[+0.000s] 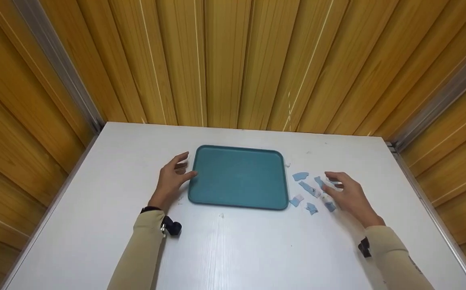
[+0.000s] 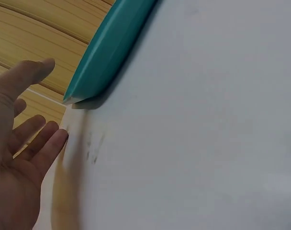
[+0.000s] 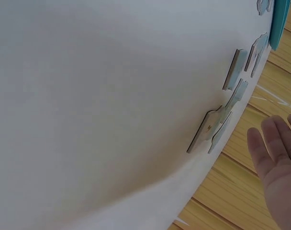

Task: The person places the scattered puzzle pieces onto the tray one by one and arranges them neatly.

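Observation:
A teal rectangular tray (image 1: pixel 239 177) with a low raised rim lies flat on the white table, bare inside. At its left side is my left hand (image 1: pixel 171 177), thumb tip overlapping the rim in the head view, fingers loosely bent and spread. The left wrist view shows that palm holding nothing, beside the tray's corner (image 2: pixel 90 79). To the tray's right lie several flat, irregular puzzle pieces, pale blue with some pinkish parts, among them one slanted long piece (image 1: pixel 309 189). My right hand (image 1: pixel 349 197) hovers over the rightmost pieces, thumb and fingers apart. Its palm is bare in the right wrist view.
The white table (image 1: pixel 233 249) reaches back to a yellow wood-look panel wall (image 1: pixel 221 64), with similar panels at both sides. Metal posts stand at the back corners. Loose pieces such as a small blue one (image 1: pixel 312 208) lie close to the tray's right edge.

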Tool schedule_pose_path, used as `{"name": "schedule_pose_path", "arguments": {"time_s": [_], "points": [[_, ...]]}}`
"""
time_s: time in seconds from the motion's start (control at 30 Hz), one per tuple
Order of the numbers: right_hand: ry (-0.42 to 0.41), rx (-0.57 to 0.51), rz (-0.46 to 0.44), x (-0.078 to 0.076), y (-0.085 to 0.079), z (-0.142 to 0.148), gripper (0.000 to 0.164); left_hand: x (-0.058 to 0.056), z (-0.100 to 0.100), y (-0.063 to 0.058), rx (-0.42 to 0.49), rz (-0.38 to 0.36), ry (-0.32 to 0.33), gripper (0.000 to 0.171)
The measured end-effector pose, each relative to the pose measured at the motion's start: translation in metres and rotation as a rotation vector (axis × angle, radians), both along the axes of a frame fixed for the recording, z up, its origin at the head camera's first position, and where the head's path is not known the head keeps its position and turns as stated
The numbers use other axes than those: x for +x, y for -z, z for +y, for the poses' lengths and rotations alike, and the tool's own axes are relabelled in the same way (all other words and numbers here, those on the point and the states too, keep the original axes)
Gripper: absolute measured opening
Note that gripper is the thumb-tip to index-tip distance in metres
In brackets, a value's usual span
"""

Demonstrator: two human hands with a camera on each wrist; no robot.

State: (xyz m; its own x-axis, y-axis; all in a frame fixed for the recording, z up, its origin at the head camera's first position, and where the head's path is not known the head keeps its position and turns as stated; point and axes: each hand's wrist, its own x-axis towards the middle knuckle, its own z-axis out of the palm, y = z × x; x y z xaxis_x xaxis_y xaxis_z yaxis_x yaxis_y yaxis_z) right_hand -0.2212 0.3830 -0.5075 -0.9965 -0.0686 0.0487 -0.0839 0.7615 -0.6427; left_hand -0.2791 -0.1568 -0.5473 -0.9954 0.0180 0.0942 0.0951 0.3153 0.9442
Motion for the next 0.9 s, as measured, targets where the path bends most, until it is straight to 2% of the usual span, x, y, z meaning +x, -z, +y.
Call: {"name": "schedule_pose_path", "arguments": {"time_s": [0.27, 0.7, 0.9], "points": [[-0.010, -0.008, -0.064, -0.001, 0.006, -0.002, 0.052, 0.001, 0.001, 0.008, 0.030, -0.014, 0.004, 0.063], [-0.069, 0.047, 0.000, -0.008, 0.012, -0.003, 0.040, -0.001, 0.003, 0.015, 0.015, 0.030, -0.015, 0.049], [-0.057, 0.057, -0.067, -0.009, 0.015, -0.005, 0.041, -0.001, 0.003, 0.018, -0.007, 0.054, -0.031, 0.043]]}}
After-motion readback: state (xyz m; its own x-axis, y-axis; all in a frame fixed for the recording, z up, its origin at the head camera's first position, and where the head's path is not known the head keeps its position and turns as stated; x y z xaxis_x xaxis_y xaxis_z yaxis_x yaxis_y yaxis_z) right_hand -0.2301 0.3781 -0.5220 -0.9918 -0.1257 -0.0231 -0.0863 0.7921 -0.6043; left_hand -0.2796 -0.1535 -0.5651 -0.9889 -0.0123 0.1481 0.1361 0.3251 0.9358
